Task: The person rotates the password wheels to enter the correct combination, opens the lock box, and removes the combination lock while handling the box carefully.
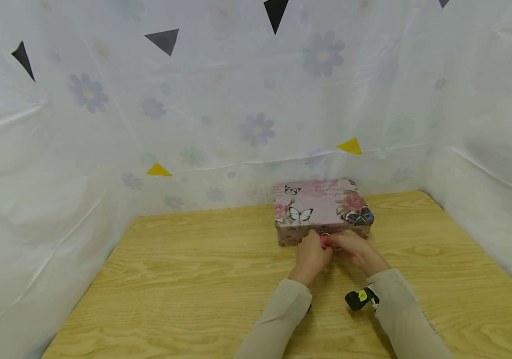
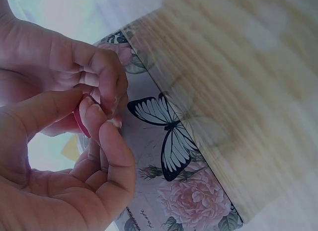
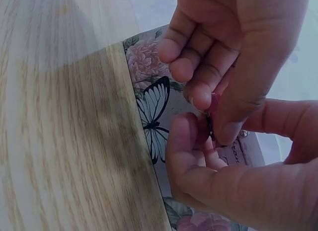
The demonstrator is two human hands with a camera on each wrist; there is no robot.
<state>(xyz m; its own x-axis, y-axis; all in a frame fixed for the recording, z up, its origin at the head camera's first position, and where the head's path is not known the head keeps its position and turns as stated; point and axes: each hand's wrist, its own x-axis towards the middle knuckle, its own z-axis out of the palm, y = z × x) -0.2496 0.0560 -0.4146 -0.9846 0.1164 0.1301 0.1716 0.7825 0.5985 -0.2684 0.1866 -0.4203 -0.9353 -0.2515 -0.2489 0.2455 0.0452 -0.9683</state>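
A small pink padlock (image 1: 325,242) with a metal loop is at the front clasp of a pink floral tin box (image 1: 316,202) patterned with butterflies. My left hand (image 1: 312,257) pinches the padlock between thumb and fingers; its reddish body (image 2: 81,122) shows there in the left wrist view. From the other side my right hand (image 1: 357,249) reaches in, its curled fingers gripping at the padlock's edge. A thin dark metal part (image 3: 211,127) shows between the fingertips in the right wrist view. Fingers of both hands cover most of the padlock.
The box sits toward the back of a wood-grain table (image 1: 184,284), near a white floral curtain (image 1: 220,124). Thin white sheeting (image 1: 494,124) hangs on both sides. A black wrist camera (image 1: 358,299) sticks out from the right sleeve, over the table.
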